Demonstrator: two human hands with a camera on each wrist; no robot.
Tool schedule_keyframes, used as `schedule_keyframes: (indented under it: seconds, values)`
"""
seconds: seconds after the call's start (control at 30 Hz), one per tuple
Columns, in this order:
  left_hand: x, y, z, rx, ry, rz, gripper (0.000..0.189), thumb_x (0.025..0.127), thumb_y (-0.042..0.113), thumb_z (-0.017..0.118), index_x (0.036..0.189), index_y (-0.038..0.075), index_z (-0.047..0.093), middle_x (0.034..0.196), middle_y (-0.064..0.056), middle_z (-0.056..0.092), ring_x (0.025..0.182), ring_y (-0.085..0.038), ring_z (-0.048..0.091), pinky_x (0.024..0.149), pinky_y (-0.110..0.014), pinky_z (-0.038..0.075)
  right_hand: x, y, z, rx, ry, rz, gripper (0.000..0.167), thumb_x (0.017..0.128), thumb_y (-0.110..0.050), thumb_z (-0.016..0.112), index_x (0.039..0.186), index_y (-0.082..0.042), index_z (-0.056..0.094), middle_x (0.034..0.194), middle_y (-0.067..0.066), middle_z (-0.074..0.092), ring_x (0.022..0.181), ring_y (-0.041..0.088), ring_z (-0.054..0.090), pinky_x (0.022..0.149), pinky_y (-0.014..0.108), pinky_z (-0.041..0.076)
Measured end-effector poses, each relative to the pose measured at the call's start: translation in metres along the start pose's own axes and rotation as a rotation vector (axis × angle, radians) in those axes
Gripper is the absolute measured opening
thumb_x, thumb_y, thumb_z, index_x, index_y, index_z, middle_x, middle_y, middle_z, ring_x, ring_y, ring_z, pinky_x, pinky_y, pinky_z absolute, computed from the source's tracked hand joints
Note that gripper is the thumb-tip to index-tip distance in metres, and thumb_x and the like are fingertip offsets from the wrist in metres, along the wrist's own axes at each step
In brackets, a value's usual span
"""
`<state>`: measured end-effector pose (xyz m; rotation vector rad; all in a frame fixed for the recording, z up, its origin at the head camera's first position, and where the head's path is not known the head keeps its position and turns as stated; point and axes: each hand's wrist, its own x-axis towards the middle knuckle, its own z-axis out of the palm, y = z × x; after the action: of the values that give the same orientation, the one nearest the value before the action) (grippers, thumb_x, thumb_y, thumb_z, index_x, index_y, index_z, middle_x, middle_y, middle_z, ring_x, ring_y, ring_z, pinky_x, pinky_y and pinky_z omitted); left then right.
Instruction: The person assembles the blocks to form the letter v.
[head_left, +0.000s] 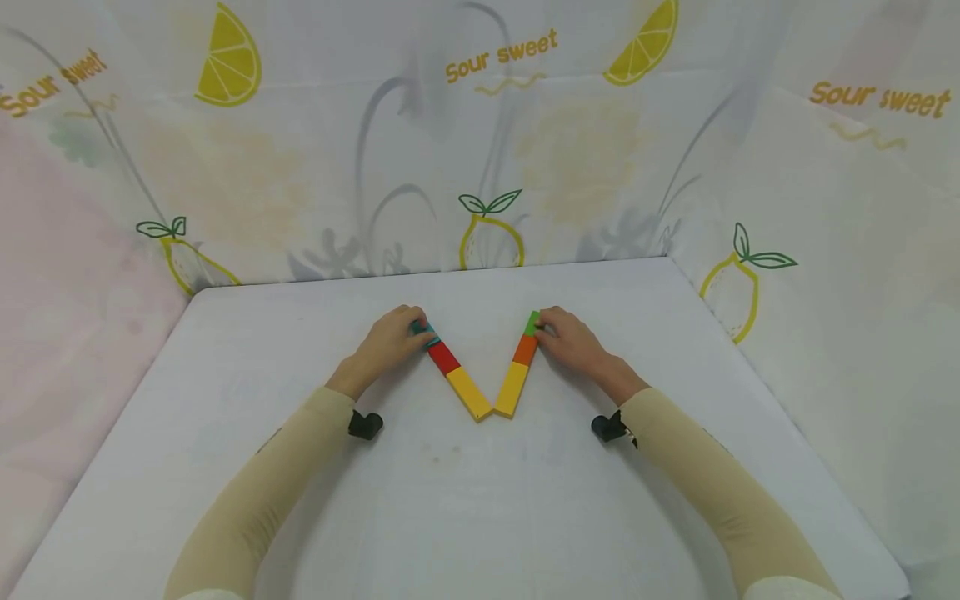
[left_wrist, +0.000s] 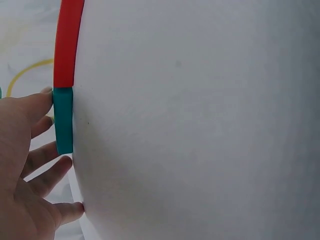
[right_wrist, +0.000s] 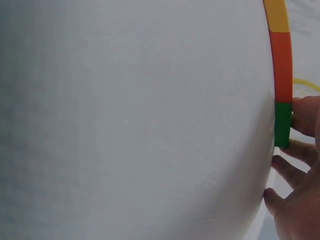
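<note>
Flat coloured blocks form a V on the white table. Its left arm runs from a yellow block (head_left: 469, 393) through a red block (head_left: 444, 359) to a teal block (left_wrist: 63, 120) at the far end. My left hand (head_left: 392, 340) pinches that teal block between thumb and fingers. On the right arm, a yellow block (head_left: 512, 388) meets an orange block (head_left: 525, 350), then a green block (right_wrist: 283, 125). The green one is held by the thumb and fingers of my right hand (head_left: 572, 339). Both yellow blocks come together at the near tip. Fingers partly hide the teal and green blocks.
The white tabletop (head_left: 480, 517) spreads around the blocks, its far edge just beyond my hands. Behind it hangs a printed cloth backdrop (head_left: 315, 167) with lemons and lettering. A dark device (head_left: 366, 425) sits at the left wrist, another dark device (head_left: 607, 428) at the right.
</note>
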<state>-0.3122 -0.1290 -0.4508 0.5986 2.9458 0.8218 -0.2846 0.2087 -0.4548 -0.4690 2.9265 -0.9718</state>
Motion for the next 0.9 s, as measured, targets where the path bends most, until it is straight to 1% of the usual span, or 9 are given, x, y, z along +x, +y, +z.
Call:
schedule_keyframes:
  seconds: [0.4, 0.63, 0.9]
  values:
    - [-0.0023, -0.0005, 0.0013, -0.019, 0.014, 0.013, 0.022, 0.095, 0.029, 0.067, 0.104, 0.009, 0.061, 0.109, -0.011, 0.062, 0.096, -0.027, 0.055, 0.088, -0.042, 0.049, 0.0001, -0.0017, 0.0001, -0.001, -0.001, -0.004, 0.016, 0.101, -0.017, 0.055, 0.112, -0.006, 0.059, 0.129, 0.012, 0.059, 0.119, 0.026, 0.055, 0.106, 0.044, 0.046]
    - [-0.0011, -0.0028, 0.0041, -0.019, 0.021, 0.006, 0.024, 0.095, 0.03, 0.067, 0.106, 0.01, 0.061, 0.116, -0.011, 0.06, 0.101, -0.027, 0.056, 0.094, -0.043, 0.049, 0.0004, -0.001, 0.0001, -0.011, -0.001, -0.003, 0.016, 0.101, -0.018, 0.054, 0.112, -0.006, 0.059, 0.129, 0.012, 0.06, 0.118, 0.026, 0.055, 0.105, 0.044, 0.047]
    - [0.0, -0.0042, 0.0059, -0.001, 0.019, 0.006, 0.025, 0.094, 0.032, 0.068, 0.106, 0.011, 0.061, 0.112, -0.009, 0.061, 0.098, -0.026, 0.056, 0.091, -0.042, 0.049, 0.0003, -0.0026, 0.0, -0.007, -0.004, 0.007, 0.017, 0.102, -0.018, 0.054, 0.112, -0.006, 0.059, 0.13, 0.012, 0.059, 0.119, 0.027, 0.055, 0.106, 0.044, 0.046]
